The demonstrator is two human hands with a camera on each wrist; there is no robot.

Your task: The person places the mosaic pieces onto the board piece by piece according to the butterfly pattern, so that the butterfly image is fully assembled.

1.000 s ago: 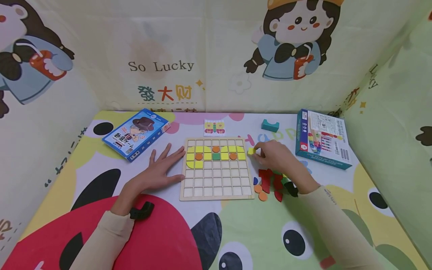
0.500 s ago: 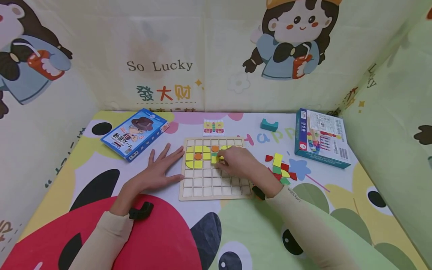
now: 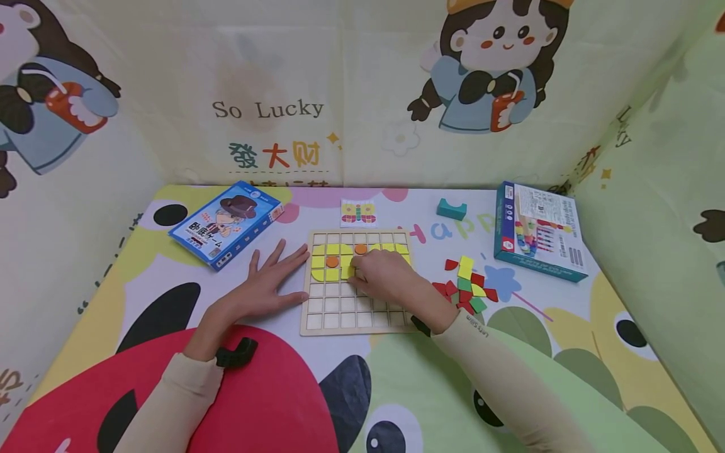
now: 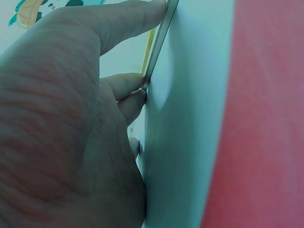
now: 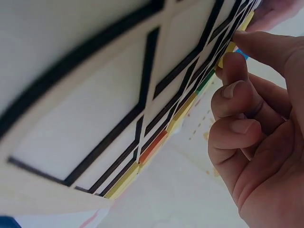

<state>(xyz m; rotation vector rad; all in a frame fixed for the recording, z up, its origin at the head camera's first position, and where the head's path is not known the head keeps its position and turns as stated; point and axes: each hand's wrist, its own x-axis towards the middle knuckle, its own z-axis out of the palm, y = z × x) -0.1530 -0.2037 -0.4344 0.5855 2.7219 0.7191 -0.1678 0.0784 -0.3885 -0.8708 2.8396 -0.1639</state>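
A wooden grid board (image 3: 340, 324) lies mid-table, its upper rows partly filled with yellow tiles (image 3: 319, 275) and round orange discs (image 3: 332, 261). My left hand (image 3: 266, 292) spreads its fingers, tips resting at the board's left edge; in the left wrist view thumb and fingertips (image 4: 135, 81) meet that edge. Over the board, my right hand (image 3: 387, 277) pinches a yellow tile (image 5: 227, 53) between thumb and index finger, low at the cells just right of the left yellow group. The other fingers curl inward. This hand covers several tiles in the head view.
Right of the board lies a pile of red, green and yellow tiles (image 3: 466, 286). Behind the board is a butterfly pattern card (image 3: 359, 214). A teal block (image 3: 452, 209), a blue box (image 3: 226, 223) at left and a teal-edged box (image 3: 540, 233) at right stand farther back.
My right hand has carried the yellow tile from beside the pile leftward onto the board, then a little farther left and down. My left hand has stayed at the board's edge.
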